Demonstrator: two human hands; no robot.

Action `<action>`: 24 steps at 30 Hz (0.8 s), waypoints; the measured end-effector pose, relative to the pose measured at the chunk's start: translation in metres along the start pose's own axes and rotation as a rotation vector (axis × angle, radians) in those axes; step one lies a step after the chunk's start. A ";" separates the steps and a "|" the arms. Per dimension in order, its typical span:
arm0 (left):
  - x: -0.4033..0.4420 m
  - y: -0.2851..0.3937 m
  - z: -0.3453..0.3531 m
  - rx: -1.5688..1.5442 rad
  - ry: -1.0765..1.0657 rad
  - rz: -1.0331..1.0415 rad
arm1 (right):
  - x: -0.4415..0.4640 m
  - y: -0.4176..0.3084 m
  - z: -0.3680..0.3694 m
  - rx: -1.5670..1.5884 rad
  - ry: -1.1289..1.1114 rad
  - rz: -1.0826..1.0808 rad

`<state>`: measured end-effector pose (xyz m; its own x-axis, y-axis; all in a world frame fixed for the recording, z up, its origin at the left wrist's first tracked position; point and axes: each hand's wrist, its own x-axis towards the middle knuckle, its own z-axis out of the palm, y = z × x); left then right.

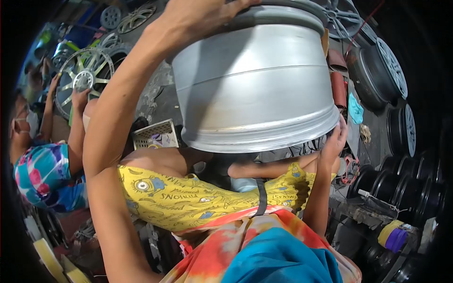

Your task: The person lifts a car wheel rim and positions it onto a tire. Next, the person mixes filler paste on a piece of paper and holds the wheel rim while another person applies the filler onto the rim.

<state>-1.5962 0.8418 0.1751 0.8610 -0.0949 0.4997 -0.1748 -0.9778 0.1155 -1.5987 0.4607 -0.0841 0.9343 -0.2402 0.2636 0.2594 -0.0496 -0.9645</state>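
A large silver wheel rim (257, 80) is held up in front of me with its barrel facing me. My left hand (203, 16) reaches over its far upper edge, with the fingers partly cut off by the frame's top. At the lower right lip my right hand (336, 137) grips the rim from the side, its fingers along the edge. The rim's near lip hangs above my lap, over yellow printed shorts (203, 193). Part of the barrel's left side lies in shadow.
A plastic basket (155, 135) stands left of the rim. Several dark wheels (406, 188) line the right side, with more rims (391, 70) beyond. A blue cloth (355, 109) lies on the floor. On the left, another person (49, 165) handles a spoked wheel (84, 80).
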 end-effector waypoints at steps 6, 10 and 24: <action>0.005 -0.018 0.016 0.118 0.081 0.048 | -0.023 -0.065 0.029 0.343 -0.154 0.354; 0.006 -0.036 0.022 0.099 0.076 0.009 | -0.007 -0.086 0.046 0.434 -0.254 0.440; 0.029 -0.097 0.044 0.238 0.216 -0.182 | 0.177 -0.023 0.170 0.415 -0.446 0.539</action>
<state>-1.5327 0.9257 0.1404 0.7424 0.1009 0.6623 0.1096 -0.9936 0.0284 -1.3977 0.5846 -0.0121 0.9435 0.2847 -0.1697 -0.2664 0.3469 -0.8993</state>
